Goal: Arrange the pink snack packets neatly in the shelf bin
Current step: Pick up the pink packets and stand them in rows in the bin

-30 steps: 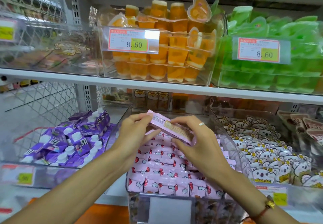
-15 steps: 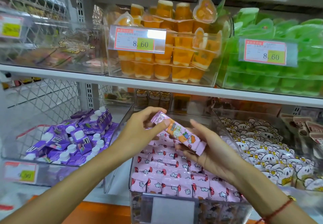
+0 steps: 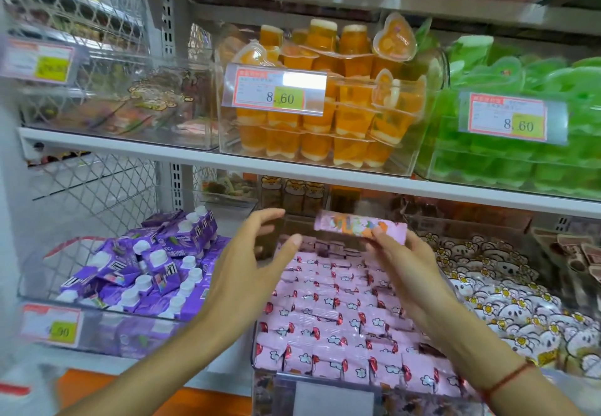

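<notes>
A clear shelf bin [image 3: 260, 363] on the lower shelf is filled with rows of pink snack packets [image 3: 328, 311]. My right hand [image 3: 403, 263] pinches one long pink packet [image 3: 351, 227] at its right end and holds it level above the back of the bin. My left hand [image 3: 250, 259] hovers over the bin's left side, fingers spread and relaxed, touching nothing. The front price holder [image 3: 331, 399] of the bin hides the lowest packets.
A bin of purple drink pouches [image 3: 146, 269] stands to the left, a bin of white bear-print packets [image 3: 507, 302] to the right. The shelf above [image 3: 292, 172] carries orange jelly cups [image 3: 328, 116] and green jelly cups [image 3: 520, 129] close over my hands.
My left hand has let go of the long packet and drawn back to the left. My right hand alone holds it now, lifted and turned level.
</notes>
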Demonstrator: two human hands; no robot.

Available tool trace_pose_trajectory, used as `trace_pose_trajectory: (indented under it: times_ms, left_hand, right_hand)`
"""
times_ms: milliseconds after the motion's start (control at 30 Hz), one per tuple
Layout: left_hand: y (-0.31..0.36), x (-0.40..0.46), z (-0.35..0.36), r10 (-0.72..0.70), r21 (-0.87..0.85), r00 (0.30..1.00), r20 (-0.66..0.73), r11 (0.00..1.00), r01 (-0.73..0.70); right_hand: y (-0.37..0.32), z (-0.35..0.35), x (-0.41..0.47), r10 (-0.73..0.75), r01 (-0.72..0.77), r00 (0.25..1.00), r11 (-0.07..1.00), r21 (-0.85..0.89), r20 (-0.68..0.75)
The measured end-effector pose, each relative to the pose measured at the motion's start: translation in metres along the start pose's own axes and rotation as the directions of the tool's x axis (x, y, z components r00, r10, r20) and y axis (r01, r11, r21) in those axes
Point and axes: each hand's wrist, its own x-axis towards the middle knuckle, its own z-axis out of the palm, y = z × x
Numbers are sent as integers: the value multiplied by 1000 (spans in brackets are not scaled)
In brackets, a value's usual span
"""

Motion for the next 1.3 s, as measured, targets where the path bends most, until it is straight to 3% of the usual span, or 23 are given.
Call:
trace_pose_trajectory:
  times_ms: [67, 100, 167, 267, 333, 400, 600, 667, 767, 800, 900, 967, 1033, 1133, 1300]
  left_hand:
    - [-12, -3, -5, -54, 28, 998, -28, 998, 55]
    - [-18, -4, -5, -80, 58, 997, -11, 995, 81]
    - [-28, -7, -3, -134, 107, 990, 49, 986, 129]
    - [-38, -11, 1, -219, 60, 972, 87, 975, 214]
    - [-43, -11, 3, -245, 33, 967, 74, 969, 243]
    - [-45, -10, 4, -254, 23, 965, 57, 967, 253]
    - [-42, -11, 1, -271, -8, 957, 98, 962, 273]
    - [-42, -11, 0, -272, -8, 956, 111, 961, 275]
    - [-41, -11, 1, -272, -9, 955, 117, 961, 275]
    - [-41, -11, 1, -273, -11, 955, 117, 961, 276]
    - [-41, -10, 1, -267, -14, 957, 116, 963, 270]
    - [-41, -11, 1, -268, -11, 956, 119, 962, 271]
    - [-41, -11, 1, -272, -13, 955, 119, 961, 275]
    - [-42, -12, 1, -272, -17, 956, 109, 961, 276]
    - [-40, -12, 0, -279, 3, 953, 119, 960, 281]
  right_hand:
    - [3, 2, 20, -71, 23, 987, 949, -315, -141]
    - [4, 4, 28, -124, 49, 982, 895, -443, -141]
    - [7, 10, 40, -197, 132, 979, 787, -603, -43]
    - [10, 12, 52, -223, 333, 942, 550, -766, 249]
    - [8, 14, 58, -237, 480, 877, 405, -778, 418]
    - [7, 18, 62, -239, 535, 845, 339, -774, 479]
    - [-9, 25, 87, -63, 476, 866, 405, -781, 495]
    - [-5, 21, 91, 3, 477, 858, 364, -800, 513]
    - [25, 19, 88, 170, 578, 800, 43, -815, 576]
    - [35, 19, 89, 196, 584, 798, -15, -811, 571]
    - [41, 21, 95, 242, 535, 820, -4, -845, 519]
    - [34, 21, 101, 267, 461, 839, 115, -880, 474]
    - [33, 23, 105, 145, 403, 886, 227, -887, 440]
    - [40, 33, 107, -30, 398, 917, 97, -912, 397]
    - [45, 48, 109, 40, 367, 930, -31, -930, 366]
